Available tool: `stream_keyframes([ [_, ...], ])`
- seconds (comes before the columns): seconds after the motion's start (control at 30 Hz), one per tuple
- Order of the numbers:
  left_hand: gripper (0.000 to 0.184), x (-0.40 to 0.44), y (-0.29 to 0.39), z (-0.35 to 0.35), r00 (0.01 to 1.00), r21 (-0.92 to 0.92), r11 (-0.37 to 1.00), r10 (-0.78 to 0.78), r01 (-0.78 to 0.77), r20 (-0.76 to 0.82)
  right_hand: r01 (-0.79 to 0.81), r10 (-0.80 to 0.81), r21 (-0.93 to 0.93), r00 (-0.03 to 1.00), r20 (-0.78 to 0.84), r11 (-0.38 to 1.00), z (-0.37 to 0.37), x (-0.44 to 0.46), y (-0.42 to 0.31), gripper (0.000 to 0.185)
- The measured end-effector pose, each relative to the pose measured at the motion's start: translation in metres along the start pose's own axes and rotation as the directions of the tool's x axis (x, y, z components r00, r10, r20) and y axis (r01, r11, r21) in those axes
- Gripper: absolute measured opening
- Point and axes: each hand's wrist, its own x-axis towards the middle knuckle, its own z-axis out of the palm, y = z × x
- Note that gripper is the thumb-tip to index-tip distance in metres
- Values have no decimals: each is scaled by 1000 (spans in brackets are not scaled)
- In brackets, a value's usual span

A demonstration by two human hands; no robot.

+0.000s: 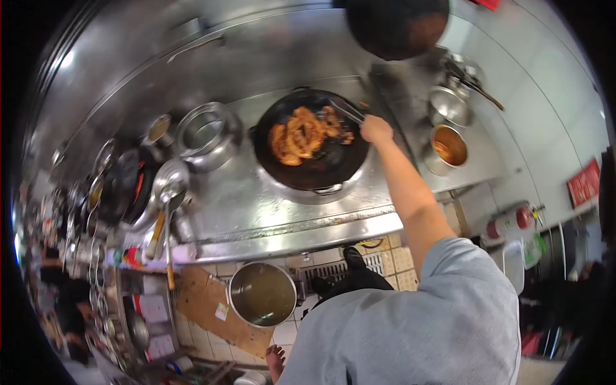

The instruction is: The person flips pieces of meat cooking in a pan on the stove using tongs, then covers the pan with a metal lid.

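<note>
My right hand (376, 129) is closed around metal tongs (347, 110), whose tips reach over the right side of a black wok (312, 174). Several browned pieces of meat (301, 135) lie in the wok, and the tong tips are close to the smaller pieces at the right. Whether the tongs grip a piece, I cannot tell. Low at my side hangs my left hand (275, 357), fingers loosely bent and apart, with nothing in it. Nearest to it is a large pot of cloudy liquid (262, 321) on the floor.
Left of the wok stand a steel pot (208, 138) and a perforated ladle (171, 183). At the right are a pot with reddish-orange contents (443, 165) and a steel pan (449, 106). Another black wok (398, 25) hangs above. The counter edge (301, 237) runs before me.
</note>
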Motion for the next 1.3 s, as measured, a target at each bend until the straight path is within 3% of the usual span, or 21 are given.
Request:
stream_keyframes([
  [0.07, 19, 10, 5, -4, 994, -192, 981, -53, 35, -90, 33, -20, 160, 996, -83, 987, -2, -14, 27, 36],
  [0.13, 20, 21, 7, -7, 996, -123, 991, -67, 59, -59, -105, 108, 132, 994, -13, 986, -26, -38, 56, 43],
  [0.3, 21, 52, 17, -3, 996, -118, 991, -59, 67, 69, -189, 200, 63, 924, -325, 980, -55, -86, 201, 47],
  [0.37, 22, 53, 5, -9, 998, -124, 991, -40, 45, 47, -312, 302, -4, 920, -248, 950, -77, -105, 251, 43],
  [0.47, 22, 39, 33, 4, 999, -27, 999, 16, -17, -48, -293, 239, -228, 941, -238, 928, -91, -108, 306, 36],
  [0.53, 23, 57, 14, 4, 982, -82, 982, 163, -171, -96, -302, 290, -273, 953, -84, 913, -93, -90, 322, 37],
  [0.57, 25, 29, 33, 15, 943, -9, 958, 280, -286, -179, -229, 210, -278, 973, -98, 933, -75, -68, 358, 45],
  [0.6, 27, 40, 18, 8, 950, 82, 962, 271, -261, -153, -144, 87, -230, 966, -242, 962, -40, -29, 420, 58],
  [0.63, 28, 35, 8, 12, 917, 209, 939, 319, -272, -238, -172, 185, -366, 983, 2, 915, -114, -68, 306, 68],
  [0.67, 31, 19, 9, 13, 939, 237, 934, 307, -266, -155, -93, 46, -304, 986, -160, 948, -105, -22, 359, 71],
  [0.7, 29, 14, -5, 15, 937, 315, 923, 292, -224, -191, 22, -74, -168, 948, -310, 985, -129, -32, 324, 70],
  [0.73, 29, -12, -3, 23, 938, 227, 949, 269, -220, -217, 16, -13, 3, 905, -425, 1000, -150, -60, 267, 62],
  [0.77, 28, -36, -1, 29, 937, 156, 959, 266, -235, -228, 241, -124, 237, 898, -422, 941, -147, -60, 256, 57],
  [0.8, 28, -38, -20, 30, 930, 257, 941, 281, -219, -237, 416, -201, 452, 870, -450, 789, -142, -61, 247, 52],
  [0.87, 29, -66, -31, 40, 959, 154, 986, 105, -66, -262, 351, -207, 612, 933, -296, 708, -129, -123, 160, 43],
  [0.93, 30, -79, -52, 45, 955, 129, 992, 43, -5, -292, 349, -497, 812, 864, -86, 467, -82, -152, 114, 37],
  [1.0, 31, -90, -70, 46, 951, 111, 992, -21, 58, -310, 312, -589, 804, 806, 58, 506, -40, -209, 44, 28],
  [1.07, 34, -111, -76, 37, 945, 317, 942, 1, 109, -328, 307, -703, 776, 672, 233, 550, -6, -263, -10, 22],
  [1.17, 35, -117, -90, -1, 901, 290, 954, 62, 72, -429, 356, -884, 835, 371, 286, 419, 17, -347, -85, 18],
  [1.23, 35, -124, -83, -39, 795, 317, 947, 233, -54, -560, 362, -924, 853, 213, 317, 376, 26, -392, -135, 18],
  [1.3, 34, -147, -59, -78, 667, 303, 939, 331, -162, -668, 507, -942, 806, 33, 334, 304, 40, -442, -182, 18],
])
